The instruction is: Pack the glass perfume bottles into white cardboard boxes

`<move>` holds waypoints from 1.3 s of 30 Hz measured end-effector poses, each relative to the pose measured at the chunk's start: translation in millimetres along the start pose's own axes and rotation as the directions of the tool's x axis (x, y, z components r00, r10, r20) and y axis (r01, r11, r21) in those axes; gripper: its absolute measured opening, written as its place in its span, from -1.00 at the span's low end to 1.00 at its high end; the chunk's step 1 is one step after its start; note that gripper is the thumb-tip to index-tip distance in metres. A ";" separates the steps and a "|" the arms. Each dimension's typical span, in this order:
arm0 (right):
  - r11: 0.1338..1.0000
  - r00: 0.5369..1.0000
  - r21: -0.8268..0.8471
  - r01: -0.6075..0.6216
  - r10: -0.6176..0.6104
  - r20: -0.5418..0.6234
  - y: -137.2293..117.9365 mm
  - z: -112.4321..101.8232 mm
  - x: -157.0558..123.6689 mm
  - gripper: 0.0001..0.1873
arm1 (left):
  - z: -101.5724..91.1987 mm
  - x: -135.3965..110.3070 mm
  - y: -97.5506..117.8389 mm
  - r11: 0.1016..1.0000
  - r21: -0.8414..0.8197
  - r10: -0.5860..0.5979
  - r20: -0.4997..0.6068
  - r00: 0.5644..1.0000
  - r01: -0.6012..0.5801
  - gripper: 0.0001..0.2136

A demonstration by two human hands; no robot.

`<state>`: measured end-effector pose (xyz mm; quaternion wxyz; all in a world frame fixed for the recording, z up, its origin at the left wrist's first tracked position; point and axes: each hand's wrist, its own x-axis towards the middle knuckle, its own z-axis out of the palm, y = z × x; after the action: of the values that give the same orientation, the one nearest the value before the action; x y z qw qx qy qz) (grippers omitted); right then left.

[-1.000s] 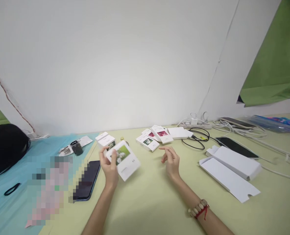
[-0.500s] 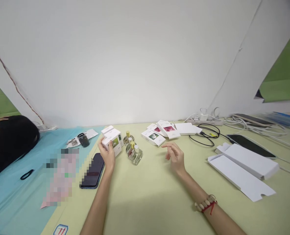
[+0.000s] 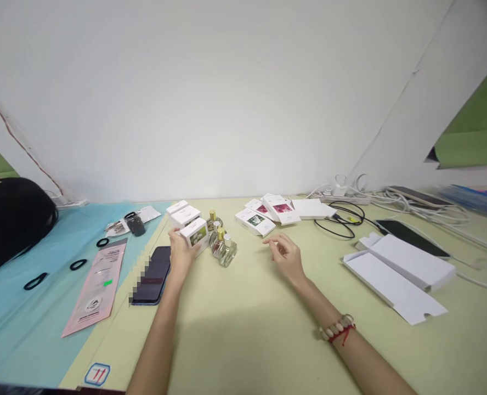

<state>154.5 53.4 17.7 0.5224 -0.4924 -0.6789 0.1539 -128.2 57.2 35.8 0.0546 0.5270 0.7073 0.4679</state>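
My left hand (image 3: 181,249) is closed around the sides of a small white box (image 3: 197,235) with a green-and-white picture on its front. Behind it, further white boxes (image 3: 186,215) stand in a row. Several clear glass perfume bottles (image 3: 227,251) with gold or silver caps are clustered just right of the held box. My right hand (image 3: 287,255) holds nothing; its fingers are loosely bent and apart over the table. Ahead of it, flattened white cartons (image 3: 255,220) with flower pictures lie in an overlapping pile.
A phone (image 3: 155,274) lies left of my left forearm. On the blue sheet are a pink packet (image 3: 99,285), black bands (image 3: 78,265) and a dark jar (image 3: 135,224). To the right are an opened white box (image 3: 416,260), a dark tablet (image 3: 410,237) and tangled cables (image 3: 346,219).
My left hand has brought the white box down and slightly right, apart from the row behind. My right hand's fingers have curled in slightly. The view has shifted a little.
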 end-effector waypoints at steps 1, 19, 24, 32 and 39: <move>0.999 1.000 -0.046 -0.007 0.007 0.007 0.9 0.6 0.2 -0.75 | -0.1 0.1 -2.3 0.999 -0.007 -0.044 0.028 0.999 0.044 -0.38; 0.797 0.930 -0.604 0.032 0.198 0.310 39.8 13.8 0.1 -0.39 | -10.3 -26.4 57.8 0.959 -0.149 0.195 -0.275 0.941 -0.242 -0.56; 0.812 0.932 -0.583 0.036 0.184 0.313 40.7 12.8 0.4 -0.37 | -7.1 -41.0 66.4 0.956 0.017 0.292 0.012 0.956 -0.292 -0.63; 0.836 0.943 -0.549 -0.005 0.186 0.275 40.1 11.2 0.7 -0.55 | 21.1 -53.6 49.7 0.949 0.086 0.277 0.243 0.930 -0.305 -0.77; 0.776 0.973 -0.624 -0.094 0.205 0.109 38.8 -0.8 6.4 -0.62 | 21.9 -56.5 53.3 0.932 0.094 0.325 0.212 0.922 -0.350 -0.84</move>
<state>175.1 76.6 -6.5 0.2598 -0.6728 -0.6926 0.0072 -53.8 25.8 38.5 0.0070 0.6862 0.6261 0.3702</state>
